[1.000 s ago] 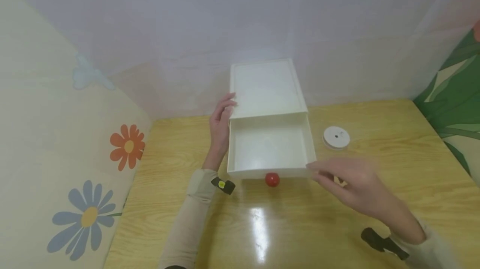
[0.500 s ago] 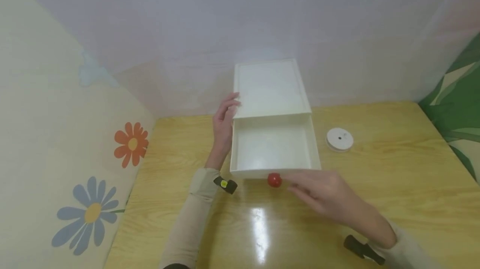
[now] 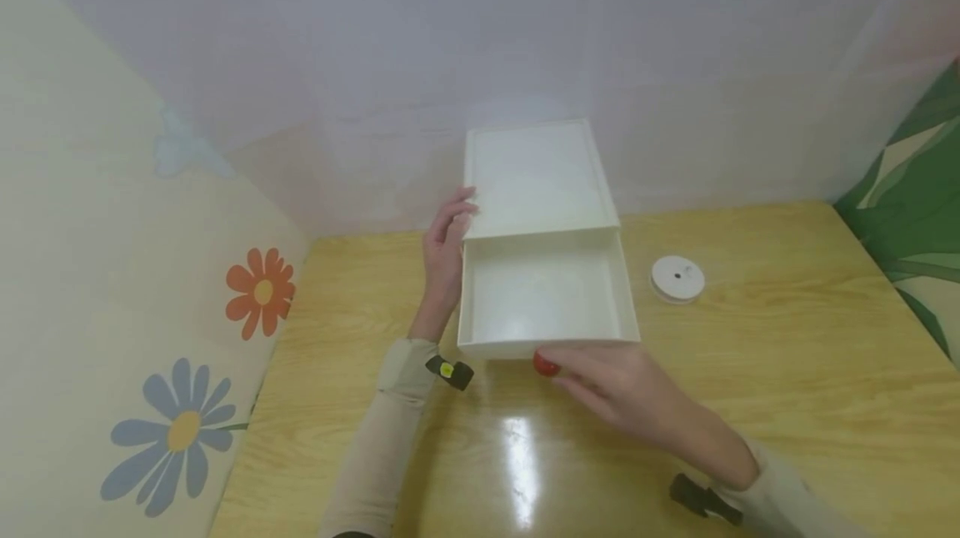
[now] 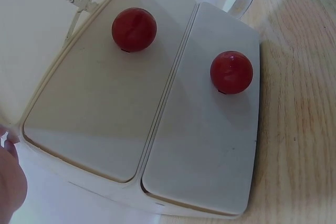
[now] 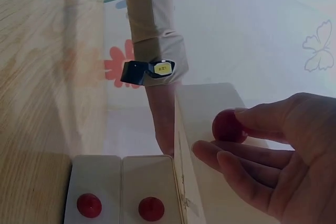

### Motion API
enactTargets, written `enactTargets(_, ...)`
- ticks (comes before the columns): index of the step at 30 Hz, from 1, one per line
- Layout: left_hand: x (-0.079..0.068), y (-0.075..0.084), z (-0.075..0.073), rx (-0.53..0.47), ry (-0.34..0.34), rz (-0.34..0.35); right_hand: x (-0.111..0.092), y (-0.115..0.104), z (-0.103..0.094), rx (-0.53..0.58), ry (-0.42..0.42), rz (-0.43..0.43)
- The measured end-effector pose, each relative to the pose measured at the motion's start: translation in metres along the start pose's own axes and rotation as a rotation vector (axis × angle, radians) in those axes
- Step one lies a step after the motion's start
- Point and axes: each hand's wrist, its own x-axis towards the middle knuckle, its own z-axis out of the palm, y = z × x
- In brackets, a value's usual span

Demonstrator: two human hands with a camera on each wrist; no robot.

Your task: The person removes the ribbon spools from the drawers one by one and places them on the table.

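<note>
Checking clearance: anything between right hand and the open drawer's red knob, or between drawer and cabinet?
Nothing visible. The right hand pinches the red knob, and no object shows between the open drawer and cabinet. The left hand touches the cabinet's left side; the white disc lies off right.

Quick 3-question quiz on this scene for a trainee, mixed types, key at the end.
1. True or false: the white spool lies on the table, to the right of the open drawer.
2. The right hand holds: A) the white spool; B) the red knob of the open drawer; C) nothing.
3. How many closed drawers show in the left-wrist view?

Key: 1. True. 2. B. 3. Two.
</note>
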Motion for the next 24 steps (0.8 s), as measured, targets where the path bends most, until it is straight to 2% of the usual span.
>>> enactTargets(10, 0.0, 0.0, 0.0, -0.005, -0.005, 0.006, 0.002, 0.002, 0.008, 0.008, 0.043, 0.01)
enactTargets(17, 0.0, -0.001, -0.001, -0.013, -0.012, -0.003, 0.01, 0.01, 0.006, -0.036, 0.093, -0.004)
enactTargets(24, 0.001, -0.002, -0.001, -0.009, 0.011, 0.01, 0.017, 0.02, 0.006, -0.031, 0.068, 0.045)
